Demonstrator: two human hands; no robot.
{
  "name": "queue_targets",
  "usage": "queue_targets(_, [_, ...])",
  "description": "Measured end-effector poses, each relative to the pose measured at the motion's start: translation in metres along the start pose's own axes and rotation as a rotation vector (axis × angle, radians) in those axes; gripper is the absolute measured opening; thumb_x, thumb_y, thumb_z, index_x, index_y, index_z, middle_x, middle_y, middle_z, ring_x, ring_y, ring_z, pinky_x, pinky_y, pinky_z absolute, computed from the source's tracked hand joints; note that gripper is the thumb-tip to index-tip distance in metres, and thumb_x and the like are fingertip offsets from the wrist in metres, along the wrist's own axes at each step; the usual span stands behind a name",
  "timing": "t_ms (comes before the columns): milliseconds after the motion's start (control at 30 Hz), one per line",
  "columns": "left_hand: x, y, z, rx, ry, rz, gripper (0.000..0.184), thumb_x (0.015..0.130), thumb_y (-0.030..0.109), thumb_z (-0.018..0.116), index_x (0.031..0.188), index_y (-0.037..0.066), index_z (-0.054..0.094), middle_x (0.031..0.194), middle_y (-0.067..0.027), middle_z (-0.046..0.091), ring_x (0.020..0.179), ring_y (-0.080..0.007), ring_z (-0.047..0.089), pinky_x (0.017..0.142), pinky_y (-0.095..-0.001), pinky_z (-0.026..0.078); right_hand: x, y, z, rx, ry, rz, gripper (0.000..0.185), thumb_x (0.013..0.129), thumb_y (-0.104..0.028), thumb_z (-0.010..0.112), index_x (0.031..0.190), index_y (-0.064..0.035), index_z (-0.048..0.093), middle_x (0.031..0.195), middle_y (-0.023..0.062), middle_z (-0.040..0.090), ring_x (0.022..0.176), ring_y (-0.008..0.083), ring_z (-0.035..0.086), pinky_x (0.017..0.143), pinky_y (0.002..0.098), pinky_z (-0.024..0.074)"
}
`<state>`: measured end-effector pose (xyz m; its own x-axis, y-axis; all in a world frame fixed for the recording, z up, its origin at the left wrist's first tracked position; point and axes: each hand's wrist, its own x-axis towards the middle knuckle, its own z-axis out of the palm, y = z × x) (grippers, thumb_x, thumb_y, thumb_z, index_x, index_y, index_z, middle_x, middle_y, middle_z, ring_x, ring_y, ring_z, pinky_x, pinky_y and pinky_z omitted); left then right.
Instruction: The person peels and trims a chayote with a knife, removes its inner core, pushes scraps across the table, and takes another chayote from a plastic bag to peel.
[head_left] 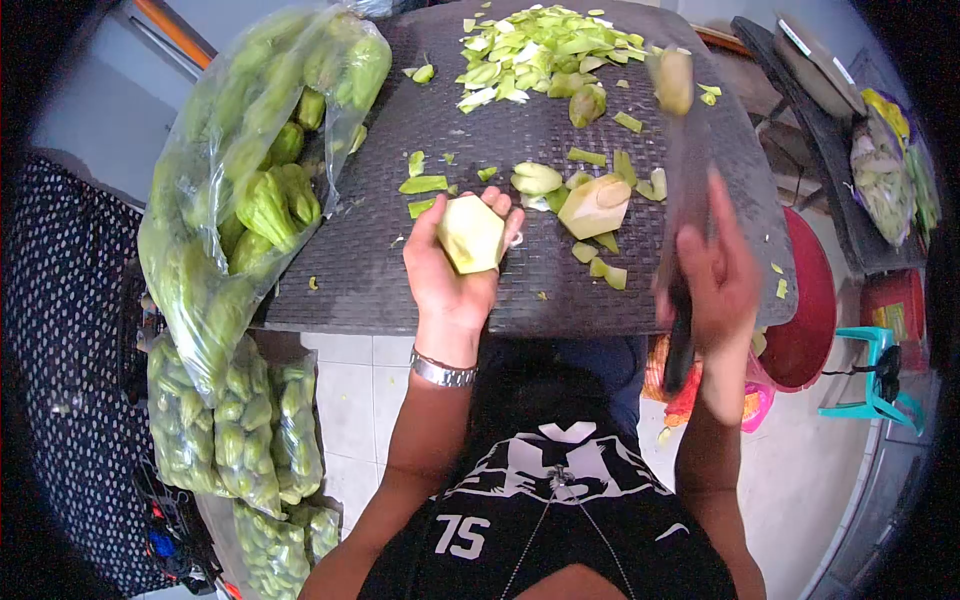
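A pale, peeled piece of green vegetable (471, 234) with flat cut sides rests in my left hand (452, 262), palm up and fingers curled behind it. My right hand (716, 285), blurred by motion, grips the dark handle of a large knife (688, 190). The blade points away from me, and a yellowish piece (673, 82) shows at its far end; whether they touch is unclear. Between my hands, a larger peeled piece (594, 208) lies among green peel scraps. A heap of thin green slices (545, 48) covers the far part of the dark woven table (390, 290).
An open plastic bag of whole green vegetables (275, 200) lies on the table's left. More filled bags (240, 430) stand on the floor below. To the right are a red tub (805, 300), a turquoise stool (868, 385) and a dark shelf (830, 140) with bagged vegetables.
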<state>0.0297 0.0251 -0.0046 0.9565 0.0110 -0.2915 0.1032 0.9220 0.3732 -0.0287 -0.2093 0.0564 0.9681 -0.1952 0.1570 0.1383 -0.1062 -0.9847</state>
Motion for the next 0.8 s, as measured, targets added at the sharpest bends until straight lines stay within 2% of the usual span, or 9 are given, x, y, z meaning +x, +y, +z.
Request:
queue_targets(100, [-0.002, 0.001, 0.004, 0.019, 0.026, -0.059, 0.034, 0.103, 0.028, 0.048, 0.113, -0.004, 0.056, 0.118, -0.023, 0.065, 0.111, -0.0361, 0.065, 0.106, -0.0557, 0.049, 0.069, 0.037, -0.041, -0.332, -0.204, 0.14, 0.054, 0.103, -0.011, 0.056, 0.155, -0.0079, 0.043, 0.073, 0.0063, 0.068, 0.044, 0.0122, 0.056, 0.041, 0.0267, 0.0446])
queue_targets(200, [-0.004, 0.006, 0.001, -0.037, 0.008, -0.184, 0.034, 0.102, 0.026, 0.049, 0.117, -0.005, 0.054, 0.117, -0.0228, 0.064, 0.107, -0.0345, 0.065, 0.101, -0.0523, 0.052, 0.066, 0.026, -0.048, -0.556, 0.05, 0.097, 0.052, 0.103, -0.009, 0.055, 0.154, -0.0101, 0.045, 0.069, 0.0063, 0.065, 0.045, 0.0111, 0.055, 0.041, 0.0256, 0.0443])
queue_targets(333, [0.003, -0.001, 0.022, -0.049, 0.126, -0.083, 0.027, 0.1, 0.025, 0.054, 0.11, 0.0, 0.053, 0.102, -0.0166, 0.061, 0.094, -0.0308, 0.061, 0.09, -0.0482, 0.054, 0.037, 0.031, -0.08, -0.245, 0.064, 0.239, 0.051, 0.105, -0.01, 0.054, 0.155, -0.0119, 0.043, 0.069, 0.0048, 0.063, 0.046, 0.0103, 0.054, 0.04, 0.0262, 0.0438])
queue_targets(433, [0.012, -0.032, 0.061, 0.101, 0.059, -0.036, 0.038, 0.1, 0.027, 0.056, 0.123, -0.001, 0.048, 0.112, -0.0189, 0.059, 0.101, -0.0351, 0.063, 0.098, -0.0533, 0.051, 0.01, 0.043, -0.097, -0.185, 0.14, 0.181, 0.051, 0.106, -0.013, 0.053, 0.156, -0.0102, 0.042, 0.073, 0.003, 0.063, 0.049, 0.0079, 0.053, 0.043, 0.0241, 0.0423])
queue_targets(533, [0.025, -0.1, 0.091, 0.359, -0.305, -0.131, 0.041, 0.099, 0.032, 0.061, 0.122, 0.0, 0.049, 0.109, -0.0186, 0.061, 0.1, -0.0355, 0.065, 0.099, -0.0561, 0.051, -0.017, 0.012, -0.105, -0.044, 0.34, 0.058, 0.051, 0.106, -0.015, 0.055, 0.155, -0.0073, 0.042, 0.075, 0.0032, 0.063, 0.049, 0.0086, 0.053, 0.042, 0.0227, 0.0418])
queue_targets(567, [0.031, -0.123, 0.107, 0.357, -0.303, -0.275, 0.043, 0.099, 0.034, 0.061, 0.123, -0.001, 0.051, 0.107, -0.0186, 0.062, 0.102, -0.0359, 0.066, 0.1, -0.0561, 0.051, -0.022, 0.0, -0.108, 0.007, 0.4, -0.004, 0.051, 0.106, -0.016, 0.055, 0.155, -0.0069, 0.042, 0.075, 0.0031, 0.063, 0.048, 0.0085, 0.052, 0.042, 0.0222, 0.0414])
queue_targets(633, [0.032, -0.155, 0.123, 0.157, -0.533, -0.706, 0.043, 0.101, 0.033, 0.059, 0.126, -0.002, 0.055, 0.108, -0.0202, 0.067, 0.104, -0.0349, 0.068, 0.097, -0.0503, 0.054, -0.031, -0.022, -0.122, -0.039, 0.484, -0.111, 0.05, 0.106, -0.018, 0.055, 0.154, -0.0071, 0.044, 0.075, 0.0036, 0.063, 0.048, 0.0083, 0.05, 0.042, 0.0218, 0.0404])
queue_targets(733, [0.009, -0.141, 0.141, 0.129, -0.752, -0.806, 0.044, 0.102, 0.035, 0.058, 0.124, -0.002, 0.061, 0.112, -0.0207, 0.07, 0.102, -0.0338, 0.07, 0.093, -0.0453, 0.056, -0.039, -0.042, -0.126, -0.024, 0.54, -0.17, 0.049, 0.106, -0.018, 0.055, 0.153, -0.0052, 0.045, 0.075, 0.004, 0.062, 0.049, 0.0076, 0.05, 0.043, 0.0211, 0.0396])
queue_targets(800, [0.02, -0.112, 0.13, 0.549, -0.75, -0.468, 0.045, 0.101, 0.037, 0.06, 0.123, -0.002, 0.063, 0.119, -0.0208, 0.07, 0.101, -0.0326, 0.071, 0.09, -0.0449, 0.056, -0.041, -0.039, -0.129, -0.009, 0.526, -0.156, 0.05, 0.106, -0.017, 0.055, 0.152, -0.0043, 0.045, 0.075, 0.0039, 0.062, 0.049, 0.0076, 0.049, 0.043, 0.0211, 0.0388])
